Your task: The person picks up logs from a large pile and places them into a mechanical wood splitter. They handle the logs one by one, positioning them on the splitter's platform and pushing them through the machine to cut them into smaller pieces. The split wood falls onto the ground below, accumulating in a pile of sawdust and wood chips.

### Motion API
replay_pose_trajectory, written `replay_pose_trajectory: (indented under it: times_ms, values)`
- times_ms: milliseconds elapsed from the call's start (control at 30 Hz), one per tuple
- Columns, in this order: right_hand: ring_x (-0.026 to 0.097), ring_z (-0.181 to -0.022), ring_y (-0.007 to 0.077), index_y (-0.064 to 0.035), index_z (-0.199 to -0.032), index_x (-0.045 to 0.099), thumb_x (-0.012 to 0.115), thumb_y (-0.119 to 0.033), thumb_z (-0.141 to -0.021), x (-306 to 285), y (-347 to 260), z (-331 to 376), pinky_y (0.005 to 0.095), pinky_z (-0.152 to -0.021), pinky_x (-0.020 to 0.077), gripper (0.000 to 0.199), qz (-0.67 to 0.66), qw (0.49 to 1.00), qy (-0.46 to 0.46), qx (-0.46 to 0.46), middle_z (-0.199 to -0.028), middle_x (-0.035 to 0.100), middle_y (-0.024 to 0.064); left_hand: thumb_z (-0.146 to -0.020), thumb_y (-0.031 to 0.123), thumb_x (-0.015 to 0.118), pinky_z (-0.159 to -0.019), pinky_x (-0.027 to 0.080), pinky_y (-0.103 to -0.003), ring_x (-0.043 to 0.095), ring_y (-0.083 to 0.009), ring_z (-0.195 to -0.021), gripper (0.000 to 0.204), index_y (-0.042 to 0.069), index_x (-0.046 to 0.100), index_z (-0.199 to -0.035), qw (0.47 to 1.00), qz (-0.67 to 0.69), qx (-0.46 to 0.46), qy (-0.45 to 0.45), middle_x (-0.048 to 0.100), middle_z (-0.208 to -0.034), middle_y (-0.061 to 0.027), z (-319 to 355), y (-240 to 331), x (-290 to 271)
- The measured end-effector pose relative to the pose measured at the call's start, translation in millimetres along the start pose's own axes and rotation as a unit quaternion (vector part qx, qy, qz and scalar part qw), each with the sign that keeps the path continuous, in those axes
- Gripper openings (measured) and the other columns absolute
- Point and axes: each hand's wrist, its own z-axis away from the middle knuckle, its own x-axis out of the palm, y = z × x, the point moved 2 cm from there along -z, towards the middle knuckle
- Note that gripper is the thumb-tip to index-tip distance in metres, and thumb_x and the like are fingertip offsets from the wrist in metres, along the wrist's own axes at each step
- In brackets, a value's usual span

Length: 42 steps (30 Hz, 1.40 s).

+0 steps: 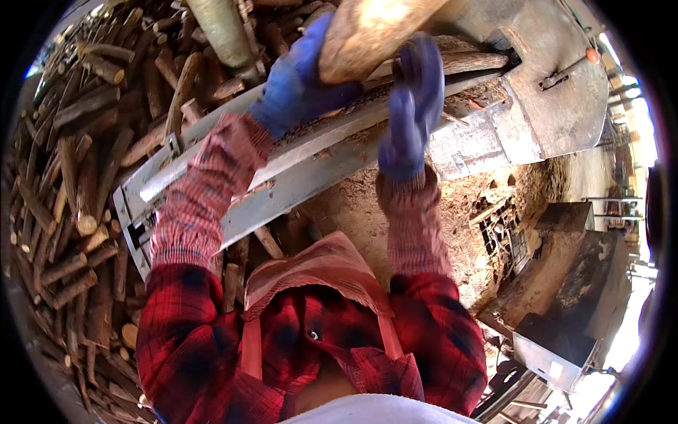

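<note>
My left hand (304, 81), in a blue glove, grips the near end of a thick log (367, 35). The log is raised above a long grey metal trough (318, 169) and runs out of the picture at the top. To its right, my right hand (413, 109), also gloved in blue, has its fingers stretched out and holds nothing. Whether its fingertips touch the log I cannot tell. Another piece of wood (470, 63) lies in the trough, with its far end at the opening of a metal machine housing (558, 85).
A large heap of cut logs (78, 212) fills the left side. A pale post (224, 35) stands behind the trough. Wood chips (459, 212) cover the ground right of me, beside a dark grate (505, 226). A worn metal chute or box (565, 283) stands at lower right.
</note>
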Motion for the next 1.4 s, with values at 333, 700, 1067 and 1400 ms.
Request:
replay_pose_trajectory:
  times_ms: [333,700,1067,1400]
  values:
    - [0.050,-0.126,0.0280,0.0034,-0.142,0.036,0.055,-0.019,-0.095,2,32,161,0.0401,-0.106,0.0385,0.055,0.018,0.939,0.005,0.344,-0.140,0.047,0.0171,-0.073,0.039,0.071,-0.090,0.047,-0.048,0.064,-0.0336,-0.100,0.082,0.009,0.040,-0.143,0.826,-0.316,-0.163,-0.437,0.065,-0.100,-0.0183,-18,-127,128]
    - [0.065,-0.092,0.0265,0.0001,-0.109,0.062,0.063,-0.006,-0.082,218,24,275,0.0400,-0.086,0.0489,0.028,-0.079,0.737,-0.630,0.231,-0.110,0.068,0.0148,-0.083,0.017,0.061,-0.082,0.053,-0.042,0.066,-0.0361,-0.090,0.041,-0.007,0.057,-0.116,0.862,-0.279,0.011,0.424,0.066,-0.104,-0.0210,321,102,-234]
    - [0.056,-0.118,0.0351,0.0096,-0.132,0.047,0.053,-0.026,-0.096,463,44,407,0.0432,-0.100,0.0440,0.051,0.129,0.815,-0.561,-0.062,-0.128,0.055,0.0265,-0.072,0.045,0.075,-0.105,0.041,-0.042,0.051,-0.0349,-0.125,0.086,0.004,0.042,-0.140,0.435,-0.123,-0.844,0.290,0.052,-0.134,-0.0203,897,111,-227]
    - [0.058,-0.112,0.0383,0.0067,-0.123,0.056,0.055,-0.030,-0.093,499,72,442,0.0460,-0.097,0.0465,0.048,0.287,0.726,-0.582,-0.227,-0.124,0.057,0.0270,-0.067,0.048,0.079,-0.104,0.039,-0.044,0.042,-0.0375,-0.130,0.108,0.007,0.023,-0.149,0.575,-0.064,-0.815,-0.013,0.041,-0.144,-0.0220,1036,-120,-345]
